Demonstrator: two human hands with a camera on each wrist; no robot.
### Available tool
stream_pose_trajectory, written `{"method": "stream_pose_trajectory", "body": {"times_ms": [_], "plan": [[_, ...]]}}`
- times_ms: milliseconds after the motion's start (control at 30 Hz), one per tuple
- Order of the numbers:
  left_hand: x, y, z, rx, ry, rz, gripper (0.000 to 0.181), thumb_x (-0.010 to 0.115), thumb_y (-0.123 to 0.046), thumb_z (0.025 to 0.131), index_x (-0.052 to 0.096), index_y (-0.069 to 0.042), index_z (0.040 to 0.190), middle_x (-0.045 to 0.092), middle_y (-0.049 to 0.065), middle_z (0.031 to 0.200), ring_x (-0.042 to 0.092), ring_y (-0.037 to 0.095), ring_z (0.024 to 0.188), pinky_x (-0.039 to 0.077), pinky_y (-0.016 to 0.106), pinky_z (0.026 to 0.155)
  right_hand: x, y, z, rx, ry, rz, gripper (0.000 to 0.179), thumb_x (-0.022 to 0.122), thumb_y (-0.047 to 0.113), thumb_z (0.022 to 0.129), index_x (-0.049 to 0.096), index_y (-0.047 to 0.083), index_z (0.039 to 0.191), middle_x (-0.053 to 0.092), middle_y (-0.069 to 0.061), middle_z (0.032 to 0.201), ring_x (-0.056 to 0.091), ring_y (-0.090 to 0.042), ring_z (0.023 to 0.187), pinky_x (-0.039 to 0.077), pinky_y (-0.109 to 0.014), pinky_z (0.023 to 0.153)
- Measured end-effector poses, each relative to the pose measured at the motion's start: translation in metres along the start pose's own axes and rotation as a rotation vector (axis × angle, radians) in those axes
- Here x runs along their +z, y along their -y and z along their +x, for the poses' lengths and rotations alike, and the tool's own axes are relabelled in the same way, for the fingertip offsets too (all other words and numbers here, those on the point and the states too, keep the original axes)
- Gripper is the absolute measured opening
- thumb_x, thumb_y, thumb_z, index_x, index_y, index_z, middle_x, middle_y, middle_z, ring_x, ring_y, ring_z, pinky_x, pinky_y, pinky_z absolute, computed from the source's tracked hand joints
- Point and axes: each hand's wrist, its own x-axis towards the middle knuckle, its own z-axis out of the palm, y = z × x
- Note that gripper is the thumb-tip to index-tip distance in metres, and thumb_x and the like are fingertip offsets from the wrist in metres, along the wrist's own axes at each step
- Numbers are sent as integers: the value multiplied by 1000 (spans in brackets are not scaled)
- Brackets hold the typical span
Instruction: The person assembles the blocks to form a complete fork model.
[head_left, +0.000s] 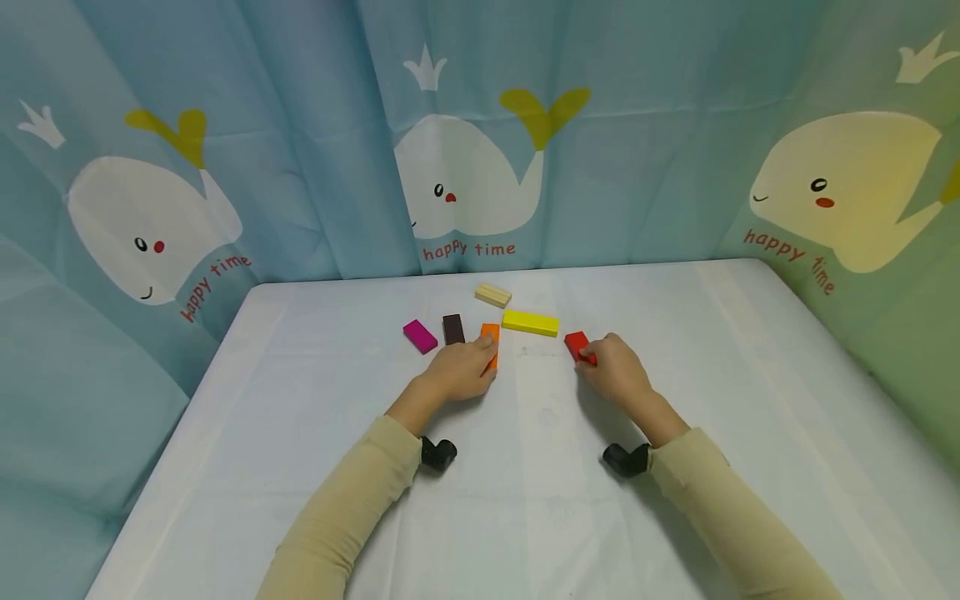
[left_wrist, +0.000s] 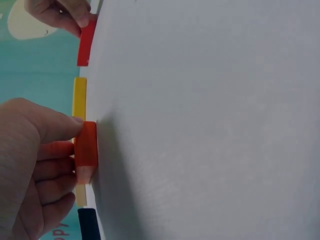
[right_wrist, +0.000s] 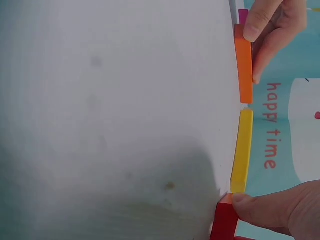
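Note:
My left hand (head_left: 465,371) pinches an orange block (head_left: 491,331), thumb on one side and fingers along the other, as the left wrist view shows. Over to the right, my right hand (head_left: 617,371) grips a red block (head_left: 575,342); its thumb presses the block's end in the right wrist view. A small strip of red also shows beneath that thumb at the frame's bottom edge. Between the two hands and slightly farther back lies a long yellow block (head_left: 530,323). Just left of the orange block is a dark brown block (head_left: 453,328), partly covered by my left hand.
A magenta block (head_left: 420,337) lies at a slant left of the brown one. Behind the others rests a pale wooden block (head_left: 492,294) with grooves. The white-covered table (head_left: 300,500) meets a blue whale-print curtain (head_left: 315,167) at its back edge.

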Motion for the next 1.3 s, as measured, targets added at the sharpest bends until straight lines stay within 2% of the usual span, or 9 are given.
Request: {"method": "stream_pose_trajectory", "body": {"times_ms": [467, 767, 1000, 1300], "plan": [[-1, -4, -5, -4, 1, 24, 51, 46, -32, 95, 42, -5, 138, 40, 9, 141, 46, 22, 121, 42, 35, 94, 2, 7, -9, 8, 18, -3, 27, 68, 7, 81, 66, -11, 101, 55, -18, 86, 48, -28, 78, 46, -40, 70], [-3, -13, -8, -8, 15, 87, 51, 43, -34, 96, 43, -4, 137, 41, 8, 140, 44, 19, 123, 40, 33, 96, 4, 11, -15, 4, 16, 2, 25, 70, 7, 80, 68, -9, 98, 55, -17, 85, 49, -28, 77, 46, -40, 70], [-2, -17, -8, -22, 40, 78, 52, 42, -34, 96, 41, -4, 138, 39, 9, 142, 42, 19, 125, 38, 33, 98, 7, 12, -20, 19, 26, 7, 28, 71, 8, 79, 67, -9, 101, 54, -16, 86, 49, -27, 77, 46, -38, 69], [-1, -19, -10, -28, 30, 74, 52, 42, -35, 96, 42, -4, 137, 40, 9, 141, 44, 20, 123, 41, 34, 95, 8, 15, -25, -11, 19, 19, 26, 71, 7, 79, 68, -9, 98, 54, -16, 84, 49, -27, 75, 46, -39, 69]]}}
